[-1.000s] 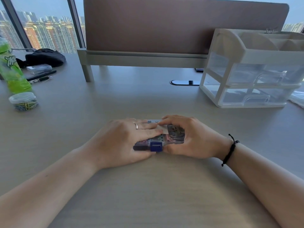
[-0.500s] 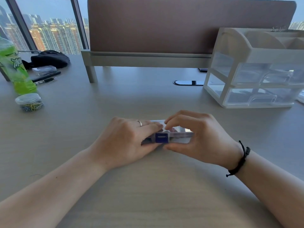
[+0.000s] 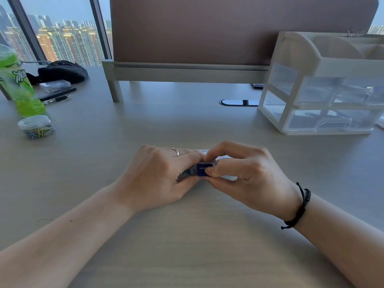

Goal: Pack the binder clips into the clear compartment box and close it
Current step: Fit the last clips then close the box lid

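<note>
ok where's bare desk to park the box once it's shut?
Widest bare patch: mid-desk, between the paper clip jar on the left and the drawer organizer on the right, beyond both hands. Also bare: near edge between the forearms. Crowded: far left around the green bottle, pens and black pouch.

jar (image 3: pixel 36 126) left, organizer (image 3: pixel 324 84) right — box (image 3: pixel 200 169) between

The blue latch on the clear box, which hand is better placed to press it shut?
Probably the right hand: its thumb and fingertips already pinch at the blue latch. The left hand lies over the other end of the box, steadying it on the desk.
</note>
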Action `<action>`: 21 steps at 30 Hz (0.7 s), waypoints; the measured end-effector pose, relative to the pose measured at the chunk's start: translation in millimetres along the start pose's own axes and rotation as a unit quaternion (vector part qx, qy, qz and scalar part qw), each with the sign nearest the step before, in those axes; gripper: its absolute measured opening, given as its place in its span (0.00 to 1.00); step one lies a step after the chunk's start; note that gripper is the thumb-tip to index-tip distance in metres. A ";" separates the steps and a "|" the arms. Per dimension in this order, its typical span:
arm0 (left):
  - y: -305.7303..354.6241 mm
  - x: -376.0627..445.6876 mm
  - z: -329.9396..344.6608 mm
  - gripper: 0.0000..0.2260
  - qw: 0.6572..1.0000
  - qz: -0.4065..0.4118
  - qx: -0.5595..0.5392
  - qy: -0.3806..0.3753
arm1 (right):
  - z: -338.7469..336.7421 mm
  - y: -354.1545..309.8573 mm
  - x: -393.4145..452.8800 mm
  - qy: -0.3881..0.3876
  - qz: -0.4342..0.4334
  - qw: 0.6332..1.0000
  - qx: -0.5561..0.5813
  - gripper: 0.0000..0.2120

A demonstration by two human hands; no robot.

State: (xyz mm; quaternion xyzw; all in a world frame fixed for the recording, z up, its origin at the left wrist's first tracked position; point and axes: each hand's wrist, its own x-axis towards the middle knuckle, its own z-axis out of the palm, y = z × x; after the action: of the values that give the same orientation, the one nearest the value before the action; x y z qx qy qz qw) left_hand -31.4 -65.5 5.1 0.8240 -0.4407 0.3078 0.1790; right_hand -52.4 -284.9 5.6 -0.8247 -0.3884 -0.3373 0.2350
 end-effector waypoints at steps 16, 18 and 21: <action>-2.5 -2.5 2.2 0.12 1.000 -0.009 0.011 0.014 | -6.9 -1.4 1.0 -0.015 0.158 0.982 0.107 0.11; -3.3 -3.3 3.9 0.12 1.000 -0.005 0.015 0.014 | -6.1 0.9 0.5 -0.027 0.185 0.978 0.097 0.13; -5.3 -5.1 5.7 0.13 1.000 -0.005 0.007 0.008 | -4.4 1.8 -0.6 -0.051 0.190 0.977 0.082 0.13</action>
State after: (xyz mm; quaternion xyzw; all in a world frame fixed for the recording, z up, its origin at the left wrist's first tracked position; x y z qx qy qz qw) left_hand -27.2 -62.7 -2.7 0.8252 -0.4324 0.3169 0.1781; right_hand -52.8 -289.1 7.9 -0.8772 -0.2628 -0.2111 0.3418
